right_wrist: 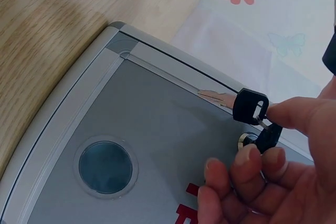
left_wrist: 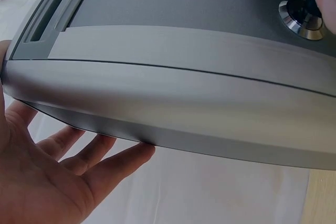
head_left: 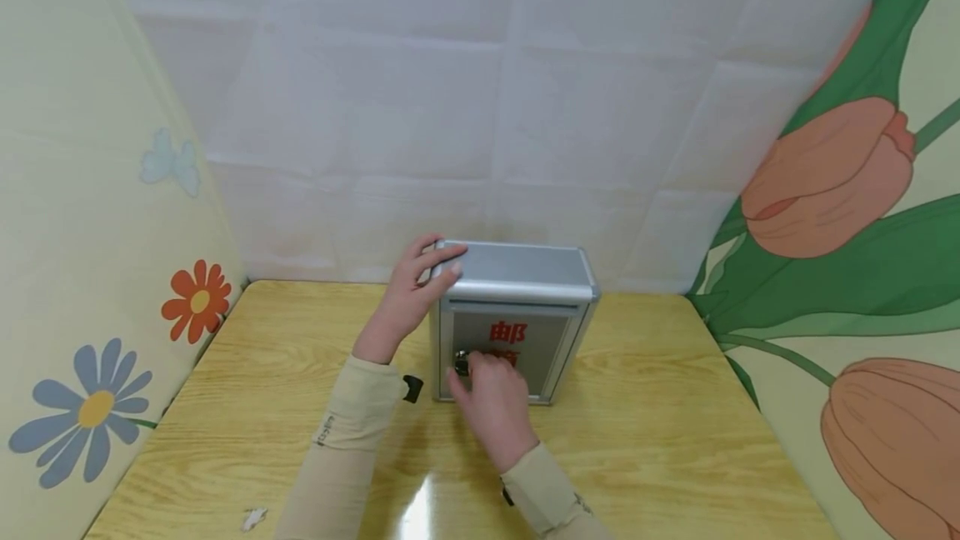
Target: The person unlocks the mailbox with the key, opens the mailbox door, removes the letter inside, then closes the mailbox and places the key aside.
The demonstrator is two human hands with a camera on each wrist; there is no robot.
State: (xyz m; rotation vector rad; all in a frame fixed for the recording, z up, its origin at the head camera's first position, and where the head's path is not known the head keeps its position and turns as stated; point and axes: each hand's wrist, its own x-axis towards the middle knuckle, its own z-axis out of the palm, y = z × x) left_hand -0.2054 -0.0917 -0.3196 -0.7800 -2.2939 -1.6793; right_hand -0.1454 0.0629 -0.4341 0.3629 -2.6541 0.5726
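the silver box (head_left: 522, 265) stood upright on the wooden table (head_left: 660, 415). the left hand (head_left: 408, 300) rested on its upper left corner, fingers spread, while the right hand (head_left: 497, 407) pinched a black-headed key (right_wrist: 270, 138) at the round lock (left_wrist: 290, 19) in front.

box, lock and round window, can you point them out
Box (head_left: 543, 338), head view, on its front panel.
Lock (left_wrist: 295, 22), left wrist view, on its shiny ring.
Round window (right_wrist: 105, 167), right wrist view, on its dark centre.
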